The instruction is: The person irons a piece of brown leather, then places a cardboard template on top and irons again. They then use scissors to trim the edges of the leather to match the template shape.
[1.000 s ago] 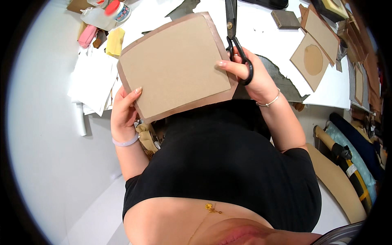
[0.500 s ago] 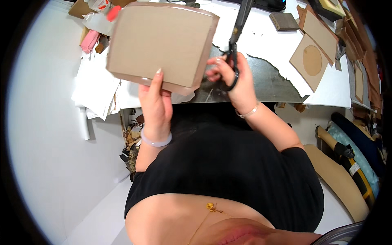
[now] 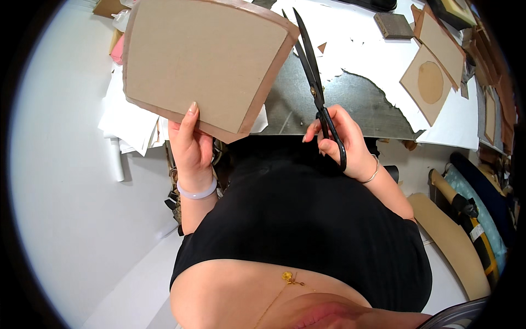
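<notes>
My left hand (image 3: 189,153) grips a large beige board panel (image 3: 205,63) by its lower edge, thumb on top. A wider pinkish-brown layer (image 3: 266,77) shows around the panel's edges from underneath. My right hand (image 3: 342,140) is closed around the handles of long black scissors (image 3: 318,93), just right of the panel. The scissors point up and away from me, their blades slightly apart, with the tips beside the panel's upper right corner. Beneath them is a dark grey surface (image 3: 361,107) bordered by ragged white sheeting (image 3: 339,38).
On the worktop's right lie beige cut pieces with an oval patch (image 3: 430,82), a grey block (image 3: 393,26) and brown scraps (image 3: 487,66). Loose papers (image 3: 126,126) are at the left, by a white wall (image 3: 60,164). Rolled materials (image 3: 471,203) stand at the lower right.
My right hand has left the panel and dropped lower with the scissors, whose blades have parted slightly. The panel, now held only by my left hand, has moved leftward.
</notes>
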Motion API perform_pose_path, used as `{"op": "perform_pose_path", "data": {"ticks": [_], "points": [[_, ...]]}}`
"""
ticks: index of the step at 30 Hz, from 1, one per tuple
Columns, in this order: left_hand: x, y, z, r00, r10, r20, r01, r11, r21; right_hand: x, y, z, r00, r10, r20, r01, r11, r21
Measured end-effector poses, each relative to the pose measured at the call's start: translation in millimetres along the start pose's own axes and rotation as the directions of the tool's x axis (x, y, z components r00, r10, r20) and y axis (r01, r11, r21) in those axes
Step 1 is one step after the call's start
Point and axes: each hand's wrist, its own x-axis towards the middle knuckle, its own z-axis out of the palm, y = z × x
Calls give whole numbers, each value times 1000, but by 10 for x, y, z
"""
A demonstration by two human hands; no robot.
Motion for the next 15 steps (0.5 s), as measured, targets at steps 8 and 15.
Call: {"op": "perform_pose_path", "data": {"ticks": [8, 15], "points": [[-60, -6, 2, 1000, -3, 4, 3, 1000, 10, 2, -39, 26, 999, -1, -36, 1, 1000, -6], [-92, -14, 18, 1000, -11, -13, 12, 1000, 16, -22, -36, 28, 999, 7, -53, -7, 1000, 3]]}}
